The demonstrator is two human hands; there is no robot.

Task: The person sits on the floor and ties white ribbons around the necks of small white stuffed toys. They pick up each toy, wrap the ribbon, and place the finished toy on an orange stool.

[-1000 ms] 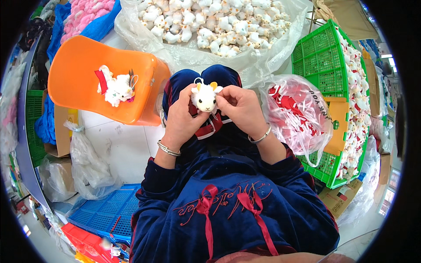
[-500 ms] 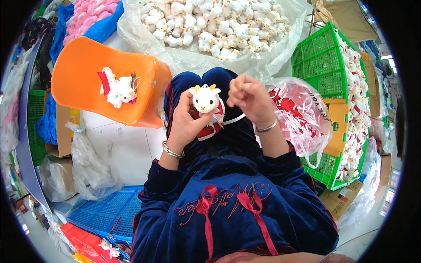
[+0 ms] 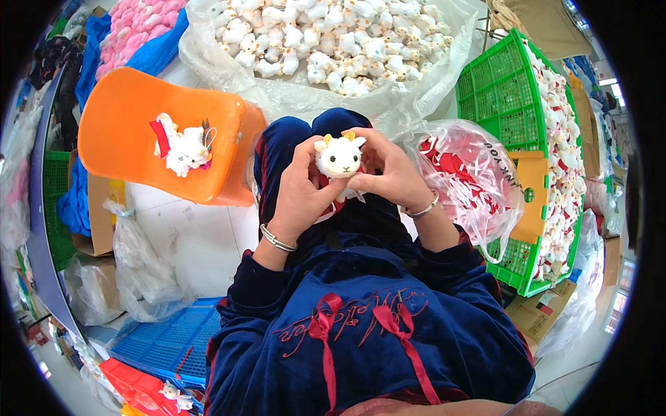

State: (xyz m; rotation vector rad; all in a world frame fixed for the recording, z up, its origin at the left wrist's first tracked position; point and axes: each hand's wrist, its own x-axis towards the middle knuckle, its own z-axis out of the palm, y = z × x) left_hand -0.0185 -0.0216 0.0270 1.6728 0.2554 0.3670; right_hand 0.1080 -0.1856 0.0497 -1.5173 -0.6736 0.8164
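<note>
The person's navy velvet outfit (image 3: 368,277), with red ribbons hanging down the front, fills the lower middle, the knees close together. Beyond the knees spreads a big translucent plastic sack (image 3: 270,100), opened wide around a heap of small white plush bodies (image 3: 333,41). On the right, a green slatted plastic crate (image 3: 494,90) is packed with white plush toys with red bits (image 3: 560,145). On the left stands a glossy orange plastic chair (image 3: 114,135); below it, near the lower edge, lies a blue plastic lattice crate (image 3: 163,340). Between the right forearm and the green crate sits a clear plastic bag (image 3: 512,211) of red fabric pieces (image 3: 461,170).

Both hands are closed around one toy above the lap: the left hand (image 3: 305,182) grips its left side, the right hand (image 3: 390,170) its right, thumbs nearly meeting below the chin. That toy, a white fluffy plush animal with yellow horns and dark eyes (image 3: 340,158), lies directly between them, its face upward and its lower body mostly hidden. A similar white plush animal with a red strip (image 3: 184,150) lies on the orange chair, well apart from the hands.
</note>
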